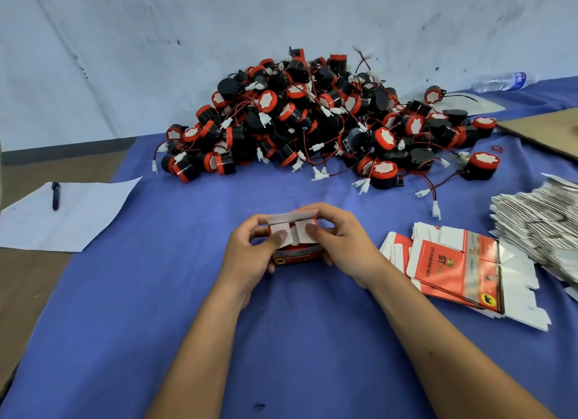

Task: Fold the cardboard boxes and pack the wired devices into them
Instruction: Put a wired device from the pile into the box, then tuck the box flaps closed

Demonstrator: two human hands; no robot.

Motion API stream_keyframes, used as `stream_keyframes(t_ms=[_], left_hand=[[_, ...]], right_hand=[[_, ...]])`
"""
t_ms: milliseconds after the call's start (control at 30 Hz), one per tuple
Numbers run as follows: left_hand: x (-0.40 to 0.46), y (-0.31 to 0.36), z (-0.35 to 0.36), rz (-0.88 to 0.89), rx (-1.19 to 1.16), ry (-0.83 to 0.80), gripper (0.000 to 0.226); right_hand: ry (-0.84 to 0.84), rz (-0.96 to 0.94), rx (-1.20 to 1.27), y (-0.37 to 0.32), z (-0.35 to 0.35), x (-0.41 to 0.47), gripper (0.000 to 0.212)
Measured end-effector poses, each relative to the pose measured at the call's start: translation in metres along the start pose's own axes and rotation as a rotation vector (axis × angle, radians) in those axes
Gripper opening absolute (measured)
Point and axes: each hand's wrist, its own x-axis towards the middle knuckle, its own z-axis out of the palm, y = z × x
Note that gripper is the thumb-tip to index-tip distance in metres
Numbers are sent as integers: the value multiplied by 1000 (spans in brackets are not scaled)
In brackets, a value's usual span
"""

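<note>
Box [294,246], red with white flaps, sits mid-bench [156,293], gripped from both sides: left hand [250,256] and right hand [341,250] curl round it, thumbs pressing the flaps. Just right, flat cartons [453,268] read "ST"; smaller print is illegible. Farther back lies a heap of black-and-red wired devices [312,118].

**Box half-closed, devices heaped**

A small red cardboard box [294,256] stands upright at the table's centre, its 2 white side flaps folded inward. Black-and-red wired devices [312,118] lie heaped behind it. Flat unfolded boxes [459,271] are stacked to its right.
</note>
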Motion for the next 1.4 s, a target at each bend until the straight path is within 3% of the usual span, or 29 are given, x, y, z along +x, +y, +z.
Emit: stream_keyframes(t_ms=[167, 267, 367, 500, 800, 900, 1000, 1100, 1267, 1400], left_hand=[[-2, 0, 4, 66, 56, 130, 49], [-2, 5, -7, -61, -78, -41, 35], [-1, 8, -25, -154, -271, -231, 28], [-2, 2, -27, 188, 199, -223, 26], [5, -5, -26, 214, 225, -183, 29], [4, -3, -31, 202, 262, -210, 35], [2, -3, -32, 209, 297, -232, 66], [3, -3, -26, 203, 337, -166, 82], [3, -5, -25, 252, 395, -148, 84], [3, -6, -23, 254, 403, -124, 82]], right_hand=[[-87, 57, 88, -8, 3, -1, 31], [10, 3, -163, -2, 7, -1, 20], [7, -28, -224, 5, 5, -1, 25], [-5, -156, -347, 5, 4, -1, 35], [36, -292, -733, 10, 3, 1, 41], [10, -342, -757, 11, -1, -2, 47], [52, -399, -785, 11, -1, -3, 43], [81, -397, -723, 8, 1, -3, 40], [193, -386, -625, 4, 7, -2, 37], [134, -289, -508, 6, 8, -3, 31]])
